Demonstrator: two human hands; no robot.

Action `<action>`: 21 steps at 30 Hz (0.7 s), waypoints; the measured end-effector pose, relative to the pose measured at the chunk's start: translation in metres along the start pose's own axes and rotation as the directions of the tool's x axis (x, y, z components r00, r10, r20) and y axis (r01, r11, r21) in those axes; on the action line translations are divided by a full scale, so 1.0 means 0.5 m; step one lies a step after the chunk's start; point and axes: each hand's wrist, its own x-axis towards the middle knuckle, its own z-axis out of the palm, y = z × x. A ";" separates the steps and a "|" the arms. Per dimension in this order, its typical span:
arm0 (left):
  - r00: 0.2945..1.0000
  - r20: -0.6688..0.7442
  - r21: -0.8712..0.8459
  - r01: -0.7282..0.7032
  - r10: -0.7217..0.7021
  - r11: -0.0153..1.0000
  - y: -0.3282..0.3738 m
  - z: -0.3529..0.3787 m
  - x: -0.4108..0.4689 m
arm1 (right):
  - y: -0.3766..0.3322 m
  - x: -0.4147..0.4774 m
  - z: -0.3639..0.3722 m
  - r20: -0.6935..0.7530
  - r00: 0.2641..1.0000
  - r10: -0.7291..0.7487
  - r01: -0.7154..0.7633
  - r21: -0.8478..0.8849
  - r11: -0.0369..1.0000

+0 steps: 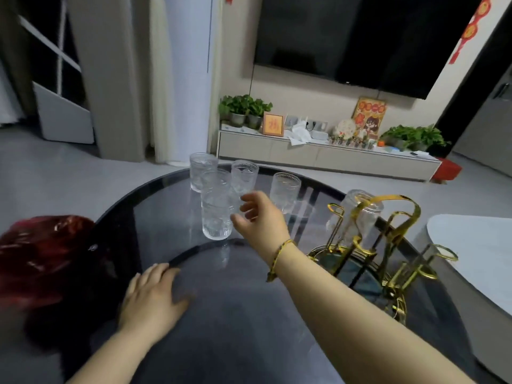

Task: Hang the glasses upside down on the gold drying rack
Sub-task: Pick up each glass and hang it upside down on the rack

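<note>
Left hand (155,295) flat on table (249,314); right hand (260,217) open beside glass (216,217).

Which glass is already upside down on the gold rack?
The glass hanging mouth-down on the gold rack. The other four stand upright on the table.

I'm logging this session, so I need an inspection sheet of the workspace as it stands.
Surface: round dark glass table, reflective.
Job's things: four ribbed glasses upright, the nearest glass ahead of the rest; one hung glass inverted on the gold drying rack.
Clutter: red plastic bag at the table's left edge.
Grippers: right hand open beside the nearest glass, not gripping; left hand flat on the table.
Cables: nothing seen.
Surroundings: wall television, low cabinet with potted plants.
</note>
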 end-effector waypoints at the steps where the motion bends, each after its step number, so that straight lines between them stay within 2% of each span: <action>1: 1.000 0.000 -0.002 0.003 -0.003 1.000 -0.006 0.000 0.002 | 0.018 0.007 0.034 0.004 0.999 0.042 -0.042 0.028 0.999; 4: 1.000 0.006 0.023 -0.006 0.006 1.000 -0.006 0.006 0.006 | 0.081 0.022 0.119 -0.068 0.980 0.185 -0.178 0.095 0.979; 7: 1.000 -0.018 0.021 -0.008 0.009 1.000 -0.007 0.016 0.007 | 0.136 0.041 0.172 -0.080 0.954 0.289 -0.284 0.058 0.957; 12: 0.998 -0.056 0.060 -0.023 0.027 0.998 -0.006 0.008 0.011 | 0.158 0.096 0.221 -0.095 0.948 0.303 -0.309 -0.056 0.949; 16: 0.998 -0.036 0.120 -0.049 0.054 0.992 -0.005 0.004 0.010 | 0.168 0.123 0.236 -0.115 0.933 0.340 -0.347 -0.042 0.937; 19: 0.999 -0.044 0.066 -0.024 0.027 0.998 -0.007 0.012 0.011 | 0.170 0.128 0.237 -0.124 0.929 0.349 -0.355 -0.036 0.934; 21: 1.000 -0.008 0.036 0.009 -0.009 0.999 -0.006 0.017 0.013 | 0.169 0.126 0.236 -0.130 0.932 0.339 -0.338 0.029 0.941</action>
